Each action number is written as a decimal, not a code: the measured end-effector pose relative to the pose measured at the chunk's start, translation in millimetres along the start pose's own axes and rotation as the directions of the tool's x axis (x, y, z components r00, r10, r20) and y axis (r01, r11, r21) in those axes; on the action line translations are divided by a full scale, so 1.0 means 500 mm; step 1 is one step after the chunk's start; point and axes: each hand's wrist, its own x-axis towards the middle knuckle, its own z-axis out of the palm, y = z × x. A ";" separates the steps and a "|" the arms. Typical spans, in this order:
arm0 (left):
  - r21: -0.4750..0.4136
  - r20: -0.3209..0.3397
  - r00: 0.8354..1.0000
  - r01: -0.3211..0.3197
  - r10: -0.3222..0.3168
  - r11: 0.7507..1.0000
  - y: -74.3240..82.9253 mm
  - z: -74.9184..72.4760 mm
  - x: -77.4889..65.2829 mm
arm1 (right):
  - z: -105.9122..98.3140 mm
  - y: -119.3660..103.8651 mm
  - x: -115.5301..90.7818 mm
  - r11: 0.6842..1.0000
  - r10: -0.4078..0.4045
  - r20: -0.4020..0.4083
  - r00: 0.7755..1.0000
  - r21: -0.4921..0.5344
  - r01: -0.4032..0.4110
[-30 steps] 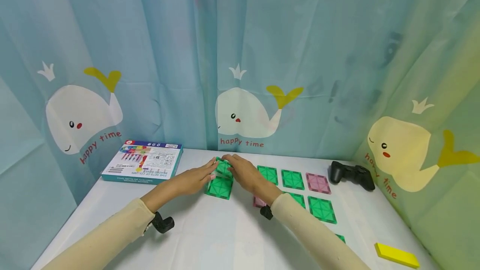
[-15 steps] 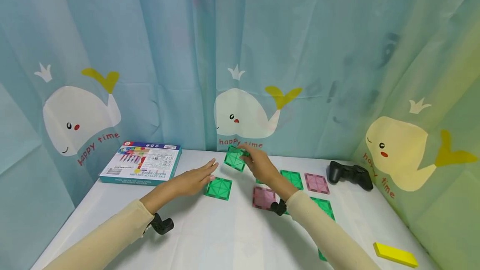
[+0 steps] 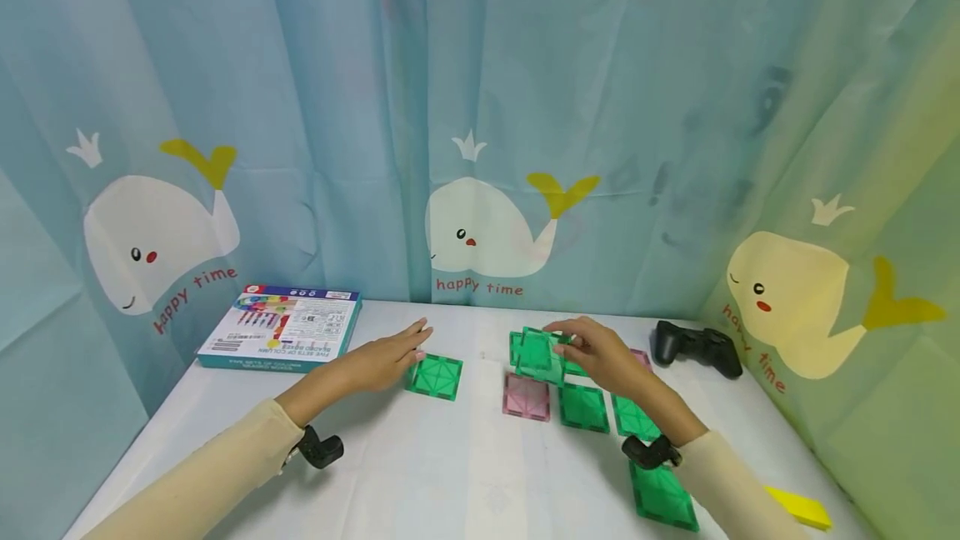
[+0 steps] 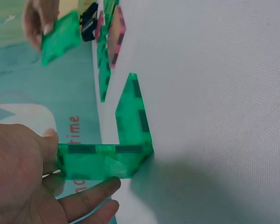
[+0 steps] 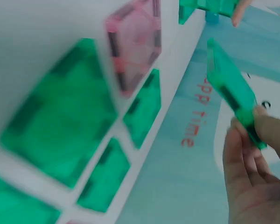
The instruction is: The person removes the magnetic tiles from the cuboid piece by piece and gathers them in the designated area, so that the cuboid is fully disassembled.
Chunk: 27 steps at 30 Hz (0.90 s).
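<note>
My left hand point(image 3: 382, 359) holds a green square magnetic tile point(image 4: 91, 161) on edge in the left wrist view, the thumb at its top and the fingers along its side. It meets another green tile point(image 3: 435, 377) lying flat on the table. My right hand point(image 3: 596, 352) pinches a separate green tile point(image 5: 231, 86) at one edge, raised and tilted. From the head view, this tile overlaps a green tile lying at the back. Nearest the right hand on the table are a pink tile point(image 3: 526, 397) and a green tile point(image 3: 583, 408).
A boxed set point(image 3: 281, 327) lies at the back left. A black game controller point(image 3: 696, 348) sits at the back right, with a yellow block point(image 3: 802, 509) at the front right. Another green tile point(image 3: 663, 497) lies under the right forearm. A whale-print curtain point(image 3: 360, 107) borders the table.
My right hand has lifted away from beside the left hand and carried a green tile rightward over the laid-out tiles. The left hand has stayed in place.
</note>
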 end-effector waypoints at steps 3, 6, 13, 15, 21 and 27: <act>-0.007 -0.004 1.000 0.000 0.000 1.000 -0.001 0.000 -0.001 | -0.018 0.013 -0.048 0.995 0.026 0.090 0.996 0.093 -0.034; -0.011 -0.004 1.000 -0.001 0.001 1.000 -0.002 0.000 -0.001 | -0.028 0.023 -0.093 0.981 0.011 0.173 0.985 0.189 -0.045; -0.021 0.001 1.000 -0.020 0.020 1.000 0.002 -0.003 -0.003 | -0.028 0.036 -0.184 0.932 -0.047 0.316 0.948 0.355 -0.072; -0.025 0.000 1.000 -0.020 0.020 0.999 0.002 -0.004 -0.004 | -0.022 0.038 -0.201 0.925 -0.037 0.335 0.942 0.369 -0.095; -0.032 -0.001 1.000 -0.013 0.013 0.999 -0.001 -0.003 -0.003 | 0.006 0.039 -0.232 0.951 0.100 0.330 0.939 0.244 -0.187; -0.039 -0.001 1.000 -0.012 0.012 0.999 -0.004 -0.002 -0.002 | 0.023 0.037 -0.244 0.967 0.180 0.294 0.939 0.122 -0.224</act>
